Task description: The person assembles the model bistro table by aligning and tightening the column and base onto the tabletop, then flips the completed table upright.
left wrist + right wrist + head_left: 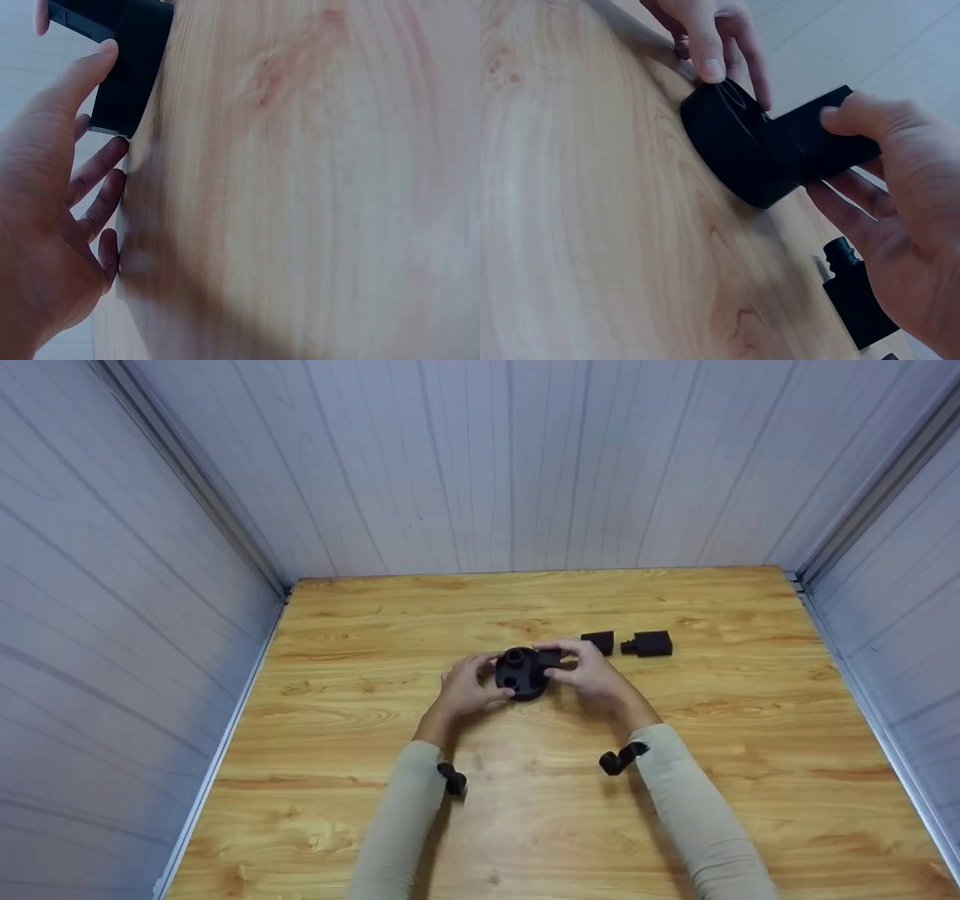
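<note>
A round black base (523,682) with raised round sockets on its top sits on the wooden table. My left hand (466,688) grips it from the left, thumb on the near rim and fingers round the far side. My right hand (594,671) pinches a black rectangular block (821,131) between thumb and fingers. In the right wrist view the block's inner end meets the base's top; whether it is seated in a socket is hidden. The left wrist view shows the base (135,71) from its side, with my left thumb against it.
Just beyond my right hand lies a second black block (601,642), partly hidden by it. Farther right is another black block (651,643) with a narrow ridged neck pointing left. Pale panel walls (480,472) enclose the wooden table (525,825) at the back and sides.
</note>
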Motion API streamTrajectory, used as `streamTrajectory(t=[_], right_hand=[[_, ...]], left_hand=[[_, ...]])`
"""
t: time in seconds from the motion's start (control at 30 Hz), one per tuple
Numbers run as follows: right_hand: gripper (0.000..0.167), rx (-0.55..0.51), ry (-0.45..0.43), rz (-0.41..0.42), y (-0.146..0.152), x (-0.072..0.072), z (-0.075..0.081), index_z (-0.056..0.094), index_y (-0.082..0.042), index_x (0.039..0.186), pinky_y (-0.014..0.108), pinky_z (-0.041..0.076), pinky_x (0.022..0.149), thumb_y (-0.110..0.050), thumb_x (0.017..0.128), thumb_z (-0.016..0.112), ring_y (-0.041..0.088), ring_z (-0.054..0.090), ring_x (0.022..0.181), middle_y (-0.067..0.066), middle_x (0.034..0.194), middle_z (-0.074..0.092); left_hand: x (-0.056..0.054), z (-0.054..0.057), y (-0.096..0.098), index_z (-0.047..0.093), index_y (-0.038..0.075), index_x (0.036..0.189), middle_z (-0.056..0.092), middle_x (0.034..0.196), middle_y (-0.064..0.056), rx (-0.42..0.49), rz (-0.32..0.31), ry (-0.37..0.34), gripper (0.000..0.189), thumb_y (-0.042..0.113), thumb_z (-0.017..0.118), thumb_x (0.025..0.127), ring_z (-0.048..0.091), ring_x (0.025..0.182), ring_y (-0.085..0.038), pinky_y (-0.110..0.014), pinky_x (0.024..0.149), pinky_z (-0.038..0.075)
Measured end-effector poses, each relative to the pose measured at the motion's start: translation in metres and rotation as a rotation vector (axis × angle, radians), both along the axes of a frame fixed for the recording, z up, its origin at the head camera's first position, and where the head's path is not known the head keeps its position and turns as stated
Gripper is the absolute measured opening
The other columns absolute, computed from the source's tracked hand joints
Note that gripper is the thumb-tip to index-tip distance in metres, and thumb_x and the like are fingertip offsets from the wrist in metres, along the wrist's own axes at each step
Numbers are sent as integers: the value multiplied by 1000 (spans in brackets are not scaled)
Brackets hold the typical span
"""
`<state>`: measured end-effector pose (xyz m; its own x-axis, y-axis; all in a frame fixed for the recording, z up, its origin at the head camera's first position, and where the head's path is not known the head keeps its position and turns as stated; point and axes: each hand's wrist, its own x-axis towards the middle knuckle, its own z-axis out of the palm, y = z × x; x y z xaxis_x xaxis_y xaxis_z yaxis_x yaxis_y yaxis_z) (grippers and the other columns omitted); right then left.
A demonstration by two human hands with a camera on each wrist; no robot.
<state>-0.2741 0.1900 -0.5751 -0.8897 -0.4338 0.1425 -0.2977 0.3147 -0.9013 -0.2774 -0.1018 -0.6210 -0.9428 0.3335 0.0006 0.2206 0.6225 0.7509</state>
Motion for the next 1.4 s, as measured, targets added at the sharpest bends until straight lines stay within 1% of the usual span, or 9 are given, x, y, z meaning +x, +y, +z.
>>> streamTrajectory(t=[0.1,0.17,0.47,0.63,0.87,0.97,1.1,1.27,1.4], right_hand=[[49,31,41,2,1,-1,1,72,0,146,52,57,113,-3,100,84,39,69,130,24,146,73],[49,39,52,3,2,-1,1,73,0,146,55,55,115,-6,99,85,38,69,131,23,145,73],[49,50,72,-21,1,0,-1,76,-4,143,48,55,116,-7,96,89,37,69,132,20,142,75],[50,38,56,-36,2,2,-1,75,-7,146,51,55,116,-8,97,88,34,67,132,21,145,73],[67,-39,-8,-26,16,5,-6,60,3,158,65,56,119,-4,97,87,45,64,143,28,159,61],[66,-65,-11,-59,27,7,-8,60,5,157,68,53,120,-4,98,87,51,60,146,31,159,60],[63,-96,-20,-122,44,9,-9,62,3,156,69,52,121,-4,98,86,51,57,148,31,157,59],[56,-113,-25,-206,65,11,-13,65,2,153,65,53,121,-1,100,83,47,56,150,27,158,59],[53,-115,-16,-269,80,14,-13,66,2,152,55,58,120,-1,101,82,43,58,149,26,157,61]], left_hand=[[2,4,1,64,29,159,73,137,-8,-1,3,-10,81,55,94,88,66,129,-33,-59,106,37],[3,8,2,65,30,159,73,137,-9,1,7,-25,80,52,94,88,66,131,-34,-60,108,37],[2,6,3,66,31,158,76,134,-7,-8,9,-21,78,56,93,89,68,127,-31,-62,110,36],[2,12,5,64,27,160,75,137,-10,-11,3,-32,78,52,92,91,66,131,-36,-66,114,35],[0,-2,5,61,31,161,69,143,-10,-10,31,11,85,58,92,87,65,129,-33,-67,113,37],[6,-3,9,60,30,162,66,147,-12,33,80,24,87,56,93,86,63,133,-36,-70,116,38],[13,-6,17,60,27,162,63,148,-12,70,135,38,87,55,95,87,61,137,-35,-65,114,43],[25,8,26,58,19,163,61,150,-17,60,152,-2,86,50,93,91,60,139,-39,-64,115,46],[23,10,27,56,16,165,59,155,-20,34,132,-38,84,45,91,95,57,145,-44,-68,121,42]])
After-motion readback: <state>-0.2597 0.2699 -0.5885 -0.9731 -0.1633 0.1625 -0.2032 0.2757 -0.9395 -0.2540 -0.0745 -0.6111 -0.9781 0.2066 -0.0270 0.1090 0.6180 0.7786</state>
